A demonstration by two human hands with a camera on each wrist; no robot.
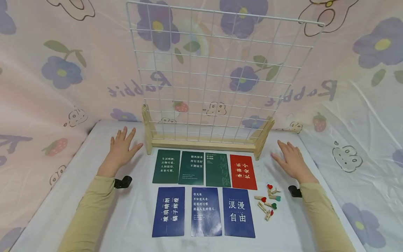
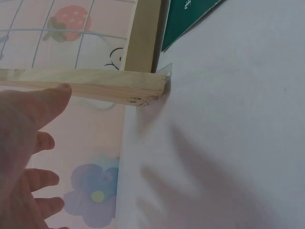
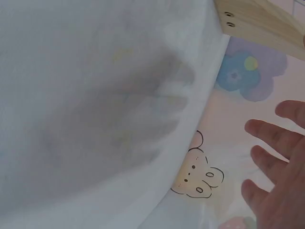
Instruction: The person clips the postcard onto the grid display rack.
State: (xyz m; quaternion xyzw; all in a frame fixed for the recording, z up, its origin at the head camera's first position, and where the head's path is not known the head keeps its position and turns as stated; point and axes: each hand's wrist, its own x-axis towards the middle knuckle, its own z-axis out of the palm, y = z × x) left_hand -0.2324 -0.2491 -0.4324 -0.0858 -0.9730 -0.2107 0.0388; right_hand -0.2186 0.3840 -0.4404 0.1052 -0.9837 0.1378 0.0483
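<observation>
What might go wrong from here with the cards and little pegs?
The little pegs lie in a loose cluster, so picking up one might scatter others. The green cards lie flat and close together, so lifting one may be fiddly and could nudge its neighbour. The left hand is close to the wooden stand, so a careless sweep might jolt it.

"Rabbit" on backdrop [image 1: 321, 91], "浪漫自由" on blue card [image 1: 238, 212]

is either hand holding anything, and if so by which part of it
Nothing is held: the left hand and right hand are both empty, and the cards and clips lie apart from them.
</observation>
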